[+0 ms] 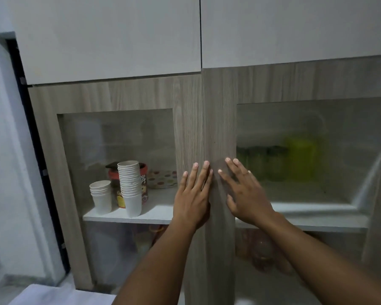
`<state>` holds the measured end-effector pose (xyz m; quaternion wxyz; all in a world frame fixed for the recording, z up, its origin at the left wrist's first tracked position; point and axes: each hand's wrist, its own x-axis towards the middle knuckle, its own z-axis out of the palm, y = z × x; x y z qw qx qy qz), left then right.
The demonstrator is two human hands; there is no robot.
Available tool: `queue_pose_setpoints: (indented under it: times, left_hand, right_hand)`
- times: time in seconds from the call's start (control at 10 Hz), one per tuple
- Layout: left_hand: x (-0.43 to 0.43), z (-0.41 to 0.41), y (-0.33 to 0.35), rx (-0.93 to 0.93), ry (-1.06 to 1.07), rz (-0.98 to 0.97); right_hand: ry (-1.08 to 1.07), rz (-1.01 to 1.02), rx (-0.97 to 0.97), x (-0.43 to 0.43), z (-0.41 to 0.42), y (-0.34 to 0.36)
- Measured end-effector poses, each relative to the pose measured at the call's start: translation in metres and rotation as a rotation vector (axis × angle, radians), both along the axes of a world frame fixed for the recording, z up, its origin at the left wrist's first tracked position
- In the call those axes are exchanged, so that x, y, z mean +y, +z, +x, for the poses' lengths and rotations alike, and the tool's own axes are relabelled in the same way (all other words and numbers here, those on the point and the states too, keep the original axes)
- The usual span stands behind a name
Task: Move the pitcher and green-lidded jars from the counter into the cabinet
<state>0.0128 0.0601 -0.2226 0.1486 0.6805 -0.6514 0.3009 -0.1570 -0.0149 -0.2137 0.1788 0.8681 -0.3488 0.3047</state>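
Observation:
Two wood-grain cabinet doors with glass panes stand closed side by side. My left hand [193, 194] lies flat on the left door [187, 119], fingers spread. Flat on the right door [220, 119], right beside the seam, rests my right hand [244, 194]. Behind the right pane, blurred, a yellow-green pitcher [301, 158] stands on the shelf with green-lidded jars [262, 161] to its left. Neither hand holds anything.
Behind the left pane are two stacks of paper cups [130, 186], a dark jar [114, 186] and a dotted plate [162, 179] on a white shelf [154, 213]. White upper cabinet doors [110, 36] are closed above. A wall and dark gap lie left.

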Motion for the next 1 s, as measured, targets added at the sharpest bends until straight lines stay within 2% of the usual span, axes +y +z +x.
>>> queue_pose_setpoints:
  times: [0.3,0.6,0.7,0.8,0.9,1.0]
  left_hand:
    - [-0.053,0.015,0.001,0.017,0.042,0.108]
    - [-0.063,0.017,-0.002,0.09,-0.012,0.165]
    - [-0.059,0.015,0.005,0.097,-0.013,0.229]
    - [-0.045,0.009,0.013,0.181,-0.034,0.315]
    - [-0.029,-0.005,0.029,0.306,-0.094,0.311]
    - [-0.019,-0.024,0.055,0.324,-0.13,0.295]
  right_hand:
    - [-0.078,0.044,0.067,-0.055,0.024,-0.007]
    - [-0.097,0.105,0.143,-0.062,0.027,-0.009]
    - [-0.084,0.185,0.162,-0.053,0.023,0.0]
    - [-0.063,0.302,0.165,-0.038,0.018,0.006]
    - [-0.042,0.476,0.113,-0.025,0.01,0.024]
    - [-0.057,0.568,0.059,-0.011,-0.005,0.053]
